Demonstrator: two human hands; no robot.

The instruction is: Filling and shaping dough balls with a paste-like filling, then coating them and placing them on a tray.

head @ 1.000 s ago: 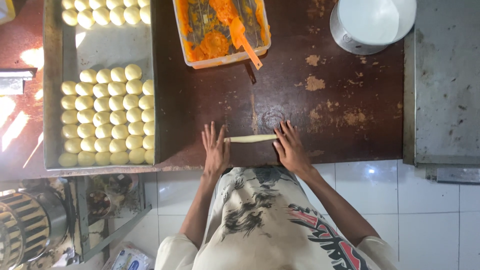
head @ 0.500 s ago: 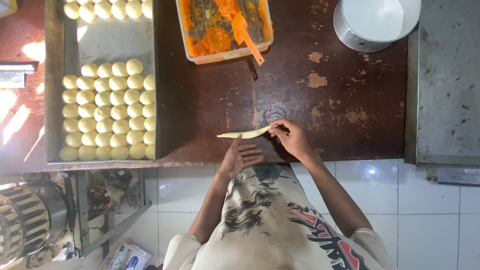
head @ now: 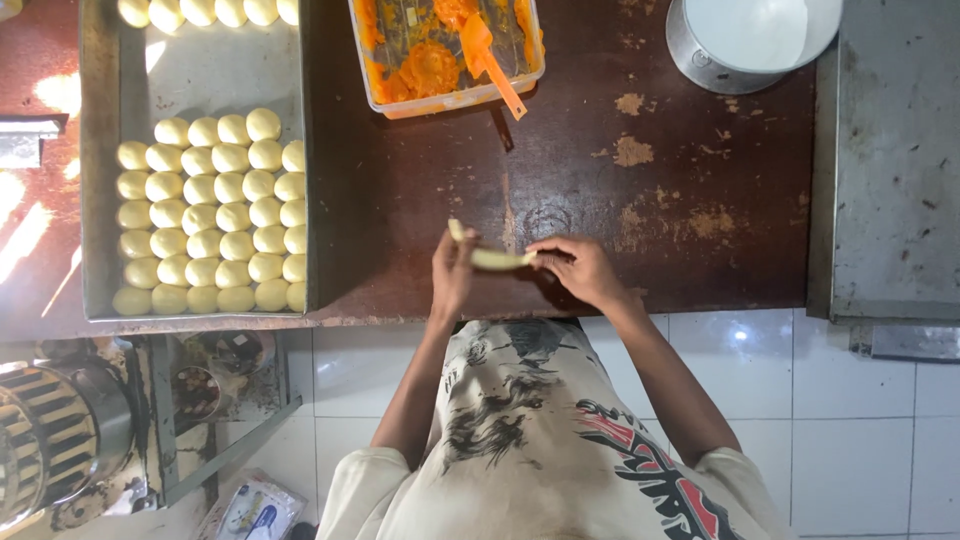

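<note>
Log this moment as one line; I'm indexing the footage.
left hand: holds dough strip | right hand: pinches strip's other end | strip: lifted off brown table | tray of dough balls: beside left hand

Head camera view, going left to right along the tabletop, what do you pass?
Tray of dough balls → left hand → dough strip → right hand → metal sheet.

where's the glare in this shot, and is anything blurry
Head view: bright sun patches burn out the far left edge of the table and glint on the metal tray; a soft ceiling reflection sits on the white floor tiles; hands and dough strip stay sharp, with no visible motion blur.
</note>
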